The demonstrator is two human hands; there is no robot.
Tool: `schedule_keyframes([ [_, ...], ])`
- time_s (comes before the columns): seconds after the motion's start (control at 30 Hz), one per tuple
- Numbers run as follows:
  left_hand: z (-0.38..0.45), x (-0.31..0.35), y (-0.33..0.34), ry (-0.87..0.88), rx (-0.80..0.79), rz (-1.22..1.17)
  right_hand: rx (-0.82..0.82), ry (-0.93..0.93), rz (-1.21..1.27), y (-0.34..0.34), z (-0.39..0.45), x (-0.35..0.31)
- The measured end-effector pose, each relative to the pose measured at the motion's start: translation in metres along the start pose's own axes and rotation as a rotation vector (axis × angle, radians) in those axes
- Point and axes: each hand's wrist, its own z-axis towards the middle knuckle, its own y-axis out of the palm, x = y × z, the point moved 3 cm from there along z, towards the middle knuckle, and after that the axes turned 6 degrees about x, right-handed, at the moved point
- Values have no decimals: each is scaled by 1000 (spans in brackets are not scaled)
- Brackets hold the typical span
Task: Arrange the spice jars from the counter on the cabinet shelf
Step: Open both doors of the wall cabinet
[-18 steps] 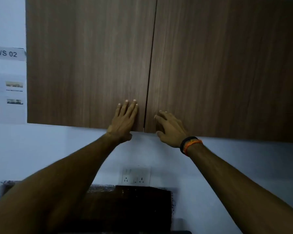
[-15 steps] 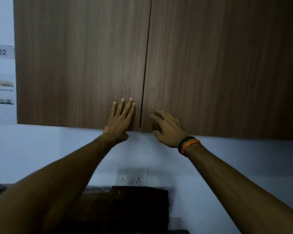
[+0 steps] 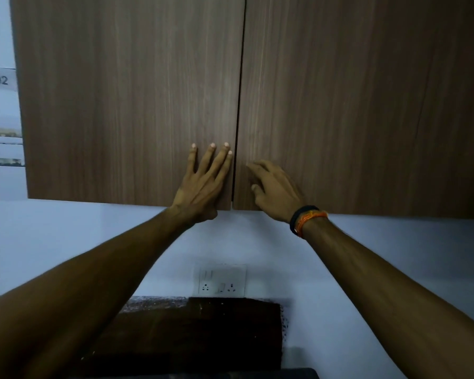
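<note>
Hands at the closed cabinet's lower centre seam: left hand flat, fingers straight on left door; right hand loosely curled against right door, holding nothing. Spice jars unseen.

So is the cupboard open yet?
No: both wooden cabinet doors sit closed, with the left hand flat on one and the right hand on the other.
</note>
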Motion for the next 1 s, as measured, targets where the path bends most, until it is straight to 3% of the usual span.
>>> schedule_keyframes([
  [0.27, -27, -2, -31, 10, 113, -47, 167, 144, 350, -14, 62, -36],
  [0.43, -42, -2, -44, -15, 18, -128, 252, 389, 919, -34, 109, -45],
  [0.57, -43, 6, -60, -83, -48, -327, 356, 443, 886, -37, 113, -56],
  [0.8, -23, 14, -90, -455, -6, -452, 325, 354, 777, -48, 97, -66],
  [1.0, -46, 0, -118, -478, 83, -499, 442, 239, 828, -70, 77, -92],
])
